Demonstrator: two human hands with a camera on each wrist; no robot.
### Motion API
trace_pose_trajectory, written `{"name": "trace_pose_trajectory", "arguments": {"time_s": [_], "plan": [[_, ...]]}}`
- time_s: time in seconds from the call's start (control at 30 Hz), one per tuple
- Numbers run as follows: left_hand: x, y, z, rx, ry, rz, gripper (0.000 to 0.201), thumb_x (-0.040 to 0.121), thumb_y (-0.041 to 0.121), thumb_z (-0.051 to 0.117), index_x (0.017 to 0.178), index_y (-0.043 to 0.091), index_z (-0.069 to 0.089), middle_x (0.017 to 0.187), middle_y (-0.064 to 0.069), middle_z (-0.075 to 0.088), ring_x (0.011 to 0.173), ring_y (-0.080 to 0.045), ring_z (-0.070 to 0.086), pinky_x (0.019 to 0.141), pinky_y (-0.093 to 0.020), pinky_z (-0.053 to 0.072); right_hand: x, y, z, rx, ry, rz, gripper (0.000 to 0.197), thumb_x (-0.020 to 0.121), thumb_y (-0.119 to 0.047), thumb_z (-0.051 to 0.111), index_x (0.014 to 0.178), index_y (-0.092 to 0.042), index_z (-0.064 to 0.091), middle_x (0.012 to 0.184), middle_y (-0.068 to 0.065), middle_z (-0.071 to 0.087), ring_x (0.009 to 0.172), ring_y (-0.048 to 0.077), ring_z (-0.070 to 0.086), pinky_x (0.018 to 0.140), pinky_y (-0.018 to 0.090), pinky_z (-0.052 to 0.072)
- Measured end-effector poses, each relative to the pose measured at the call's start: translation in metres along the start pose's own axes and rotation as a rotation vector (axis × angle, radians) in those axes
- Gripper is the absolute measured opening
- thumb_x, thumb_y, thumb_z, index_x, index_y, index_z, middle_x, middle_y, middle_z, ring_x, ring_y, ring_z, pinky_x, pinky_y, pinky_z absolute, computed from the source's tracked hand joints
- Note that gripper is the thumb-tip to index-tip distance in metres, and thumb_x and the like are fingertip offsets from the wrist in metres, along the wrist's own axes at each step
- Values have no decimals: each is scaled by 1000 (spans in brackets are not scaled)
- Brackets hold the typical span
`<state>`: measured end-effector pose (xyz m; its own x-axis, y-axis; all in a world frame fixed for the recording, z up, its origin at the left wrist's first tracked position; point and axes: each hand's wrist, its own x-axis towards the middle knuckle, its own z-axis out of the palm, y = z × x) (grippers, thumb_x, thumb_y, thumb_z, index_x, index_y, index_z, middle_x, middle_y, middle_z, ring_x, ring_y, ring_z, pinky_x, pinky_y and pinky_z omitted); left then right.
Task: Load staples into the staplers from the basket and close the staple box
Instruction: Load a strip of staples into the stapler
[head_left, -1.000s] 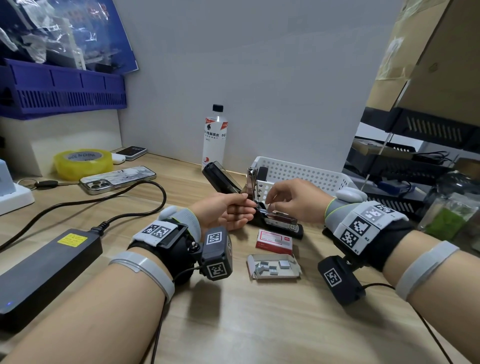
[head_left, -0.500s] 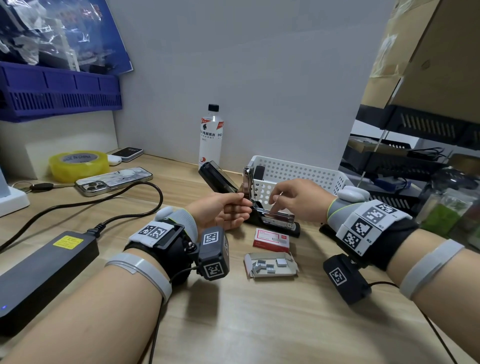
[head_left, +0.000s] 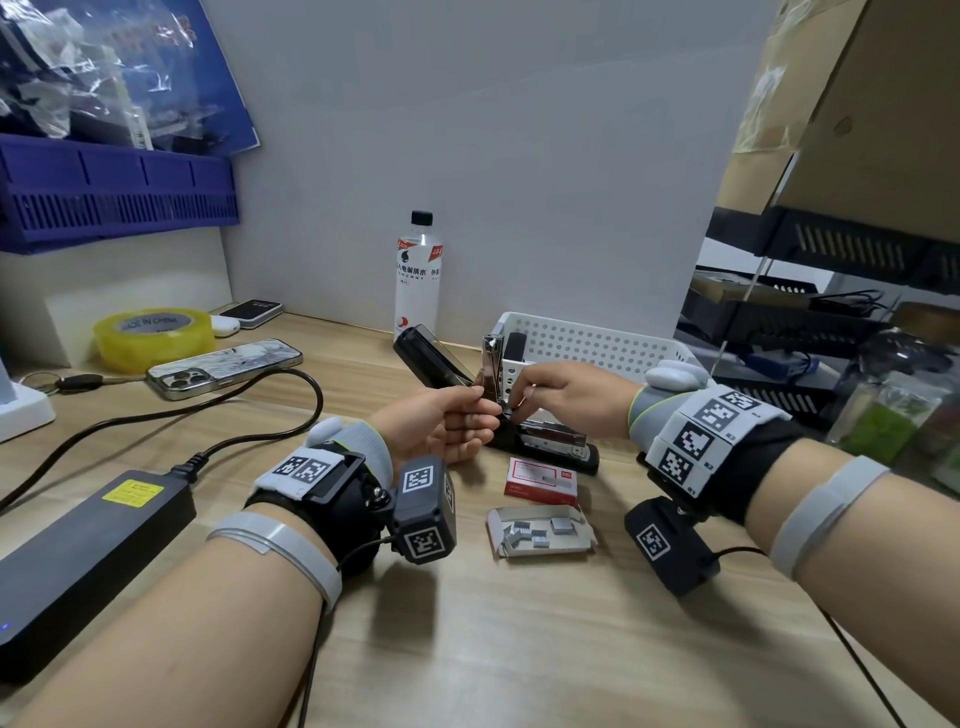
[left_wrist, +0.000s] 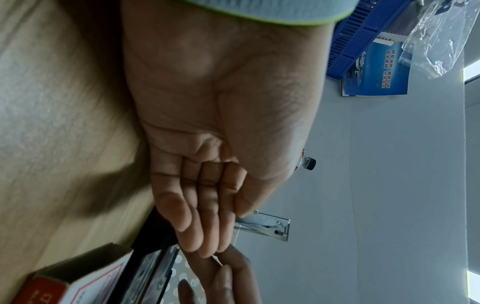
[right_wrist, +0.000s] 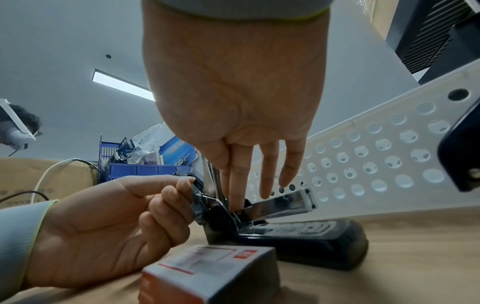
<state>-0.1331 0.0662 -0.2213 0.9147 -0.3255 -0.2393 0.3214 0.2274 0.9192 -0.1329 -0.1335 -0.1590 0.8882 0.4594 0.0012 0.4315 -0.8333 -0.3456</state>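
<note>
A black stapler (head_left: 550, 449) lies open on the desk in front of the white basket (head_left: 597, 345). Its cover (head_left: 426, 358) is swung back to the left and its metal arm (head_left: 492, 364) stands upright. My left hand (head_left: 480, 410) pinches the stapler at the hinge, thumb on top. My right hand (head_left: 514, 405) reaches down with straight fingers, and the index fingertip (right_wrist: 239, 203) presses into the rear of the magazine (right_wrist: 280, 203). No staple strip shows under it. The red-and-white staple box sleeve (head_left: 540, 480) and its open tray (head_left: 576, 543) with several strips lie just in front.
A water bottle (head_left: 418, 275) stands behind the stapler. A second stapler (head_left: 514, 345) stands in the basket's left end. A phone (head_left: 223, 366), a yellow tape roll (head_left: 153, 335) and a black power brick (head_left: 88, 551) with its cable lie to the left. Black shelving (head_left: 810, 322) is on the right.
My right fingertips have slid a little along the magazine towards the hinge. My left hand has kept its hold, and the stapler has stayed open in the same spot.
</note>
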Motion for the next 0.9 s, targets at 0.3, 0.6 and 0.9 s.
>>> {"name": "trace_pose_trajectory", "arguments": {"time_s": [0.3, 0.6, 0.9], "plan": [[-2, 1, 5, 43, -12, 10, 29, 99, 28, 54, 87, 7, 71, 71, -4, 71, 60, -11, 68, 57, -21, 56, -4, 11, 0, 149, -67, -10, 18, 100, -21, 54, 113, -24, 67, 123, -2, 69, 122, 17, 58, 112, 38, 39], [-18, -3, 18, 557, -243, 108, 29, 86, 22, 74, 99, -4, 70, 65, 0, 60, 56, -9, 47, 54, -20, 39, -33, -4, -19, -90, -78, -102, 13, 86, -21, 67, 92, -29, 74, 73, -12, 67, 70, 6, 60, 75, 34, 53], [-43, 6, 43, 1116, -359, 106, 23, 76, 28, 84, 95, 17, 76, 67, 8, 55, 66, -8, 49, 66, -20, 41, -57, -15, 1, -222, -368, 2, 20, 75, -33, 83, 93, -28, 76, 78, -12, 72, 71, 5, 62, 73, 26, 52]]}}
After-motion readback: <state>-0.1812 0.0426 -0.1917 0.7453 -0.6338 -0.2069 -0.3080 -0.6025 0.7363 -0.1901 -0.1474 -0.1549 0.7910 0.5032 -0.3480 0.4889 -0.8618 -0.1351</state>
